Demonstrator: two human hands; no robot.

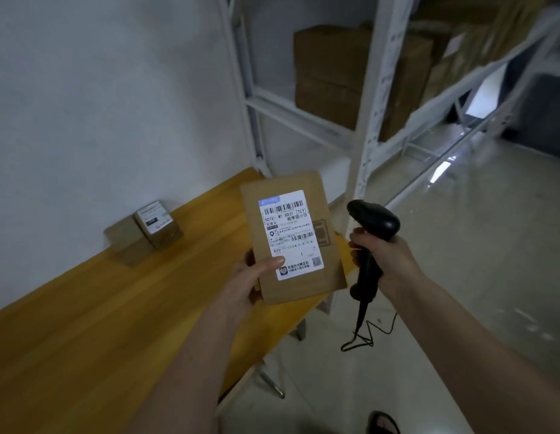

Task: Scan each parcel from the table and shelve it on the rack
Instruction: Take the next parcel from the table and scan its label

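Parcel (292, 238) pinched in my left hand (250, 278), scanner (371, 242) gripped at three o'clock aims past its barcode, so I risk a misread.

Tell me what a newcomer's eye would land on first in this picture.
First, the flat cardboard parcel held up at centre by the left hand, its white shipping label facing the camera. Just to its right, the right hand grips a black barcode scanner. Behind, another labelled parcel sits on the yellow table, and brown boxes fill the white rack.
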